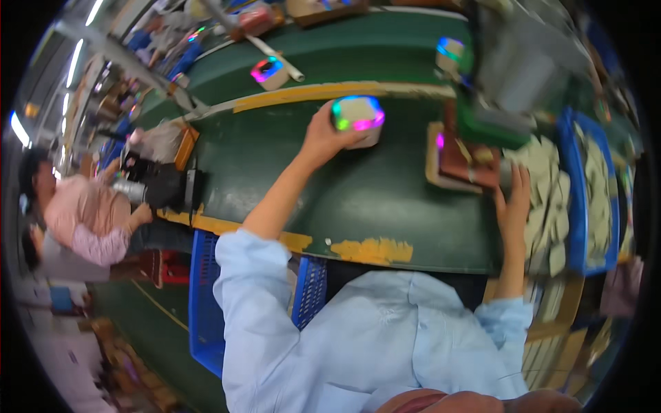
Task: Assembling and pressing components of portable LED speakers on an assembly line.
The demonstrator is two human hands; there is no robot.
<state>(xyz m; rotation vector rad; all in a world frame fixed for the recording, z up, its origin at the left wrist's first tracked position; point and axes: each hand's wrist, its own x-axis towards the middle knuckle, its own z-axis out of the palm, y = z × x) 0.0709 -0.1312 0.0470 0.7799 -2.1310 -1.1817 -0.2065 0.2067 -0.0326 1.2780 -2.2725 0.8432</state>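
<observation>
My left hand is wrapped round the side of a small pale rounded device, whose top edge glows in several colours. It holds the device over the green worktable. At the right, my right hand has its thumb and fingers spread at the grey end of a reddish-brown block-shaped fixture; blur hides how firmly they touch. Beneath that fixture is a pale board with a magenta light at its edge. Pale cloth-like pieces lie in a heap just beyond my right hand.
Two more glowing devices, one at left and one at right, stand on the green strip behind the table ledge. A grey machine rises at back right. Blue baskets stand at right and below the table. A co-worker sits left.
</observation>
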